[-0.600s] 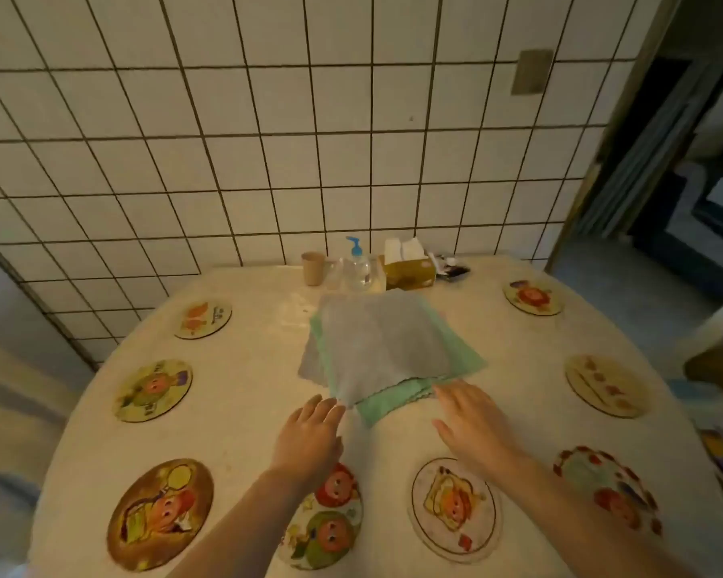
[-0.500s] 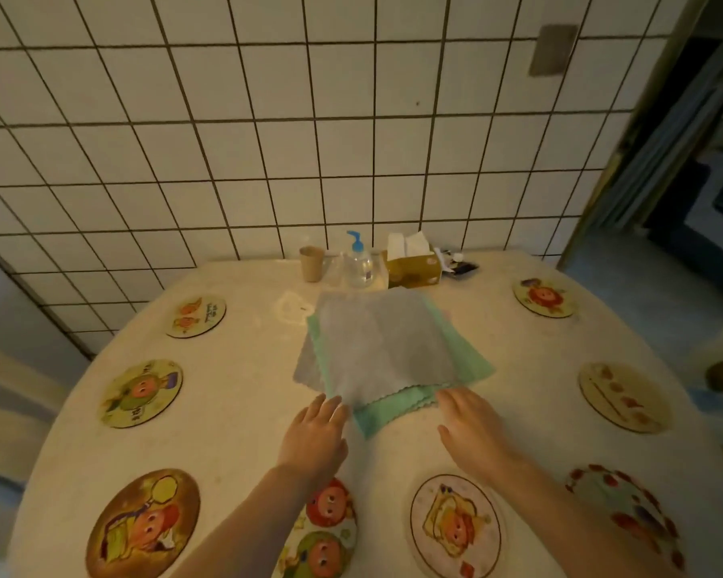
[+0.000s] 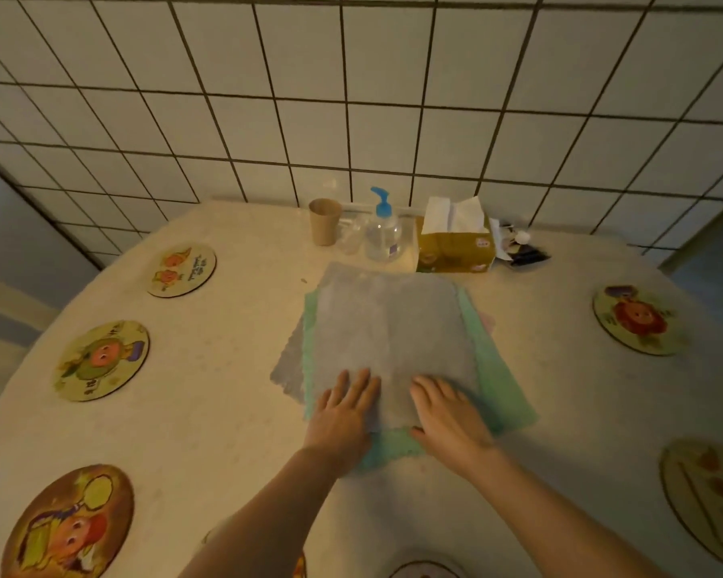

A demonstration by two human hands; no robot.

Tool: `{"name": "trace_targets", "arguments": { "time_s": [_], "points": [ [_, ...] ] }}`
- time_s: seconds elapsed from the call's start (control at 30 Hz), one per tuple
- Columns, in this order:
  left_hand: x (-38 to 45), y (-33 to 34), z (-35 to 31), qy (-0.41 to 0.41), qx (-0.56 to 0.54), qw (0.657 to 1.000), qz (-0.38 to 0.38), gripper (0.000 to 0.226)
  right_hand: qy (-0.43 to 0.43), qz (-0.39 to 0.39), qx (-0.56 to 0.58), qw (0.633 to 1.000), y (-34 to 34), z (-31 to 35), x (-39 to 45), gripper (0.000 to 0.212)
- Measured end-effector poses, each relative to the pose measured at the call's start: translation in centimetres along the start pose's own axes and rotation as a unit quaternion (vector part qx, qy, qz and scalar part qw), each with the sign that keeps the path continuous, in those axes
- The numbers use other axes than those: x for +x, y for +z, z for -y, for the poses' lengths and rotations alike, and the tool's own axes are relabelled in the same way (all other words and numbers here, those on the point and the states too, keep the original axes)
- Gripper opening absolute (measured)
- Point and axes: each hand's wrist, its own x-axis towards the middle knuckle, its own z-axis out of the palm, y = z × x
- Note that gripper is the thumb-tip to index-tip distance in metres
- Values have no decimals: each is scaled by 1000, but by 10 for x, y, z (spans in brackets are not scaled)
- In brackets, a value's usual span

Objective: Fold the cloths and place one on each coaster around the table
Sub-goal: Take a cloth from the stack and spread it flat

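A stack of flat cloths lies in the middle of the round table: a grey cloth on top, a green cloth under it, another grey edge showing at the left. My left hand and my right hand rest flat, fingers spread, on the near edge of the top grey cloth. Round picture coasters ring the table: coaster, coaster, coaster on the left, coaster and coaster on the right. All visible coasters are bare.
Against the tiled wall at the back stand a paper cup, a pump bottle, a yellow tissue box and small dark items. The table's curved edge drops off at the left and right.
Both hands have moved forward from the bare table onto the near edge of the grey cloth. The view has shifted closer to the stack.
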Motion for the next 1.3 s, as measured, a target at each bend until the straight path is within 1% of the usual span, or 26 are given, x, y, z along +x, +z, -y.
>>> {"name": "trace_targets", "arguments": {
  "time_s": [0.07, 0.2, 0.23, 0.33, 0.4, 0.43, 0.47, 0.57, 0.67, 0.7, 0.73, 0.8, 0.83, 0.9, 0.97, 1.03, 1.13, 1.23, 1.3],
  "points": [
    [6, 8, 4, 2, -2, 1000, 11, 78, -11, 8, 2, 1000, 4, -4, 2, 69],
    [8, 5, 13, 23, 7, 1000, 0, 69, -29, -13, 2, 999, 9, -13, 7, 42],
    [8, 4, 15, 31, 5, 999, -8, 65, -39, -18, 1, 999, 10, -16, 8, 40],
    [7, -3, 22, 58, 5, 998, -27, 58, -52, -24, 6, 998, 4, -23, 8, 43],
    [6, -5, 31, 81, 11, 995, -51, 61, -52, -40, 9, 998, -2, -30, 7, 43],
    [6, -6, 35, 79, 8, 995, -52, 64, -45, -42, 8, 998, -6, -33, 6, 42],
    [5, -7, 38, 72, 15, 995, -67, 62, -37, -46, 7, 998, -10, -38, 7, 39],
    [1, -19, 44, 34, -48, 995, -77, 43, -18, -53, 3, 998, -17, -53, 8, 36],
    [1, -34, 50, -3, -108, 991, -76, 40, -7, -39, -14, 999, -20, -68, 8, 38],
    [1, -40, 51, -13, -140, 987, -74, 38, -1, -33, -13, 999, -22, -71, 7, 34],
    [1, -45, 53, -22, -169, 983, -68, 36, 10, -25, 10, 1000, -26, -74, 6, 26],
    [4, -56, 58, -48, -218, 973, -60, 36, 63, -37, 78, 994, -39, -77, 9, 5],
    [6, -64, 60, -67, -246, 965, -69, 35, 89, -44, 120, 988, -50, -74, 11, 8],
    [9, -86, 61, -92, -291, 946, -111, 31, 109, -77, 189, 973, -71, -71, 17, 11],
    [10, -112, 63, -90, -287, 937, -179, 27, 115, -126, 248, 954, -98, -62, 24, 9],
    [2, -140, 69, -77, -278, 926, -245, 28, 114, -169, 281, 938, -125, -45, 28, 10],
    [-19, -174, 86, -64, -261, 906, -326, 26, 83, -216, 305, 924, -157, -14, 32, 8],
    [-51, -195, 113, -57, -237, 892, -381, 26, 57, -244, 317, 914, -174, 24, 30, 10],
    [-82, -198, 138, -41, -198, 891, -406, 26, 38, -263, 314, 911, -179, 58, 23, 10]
  ]
}}
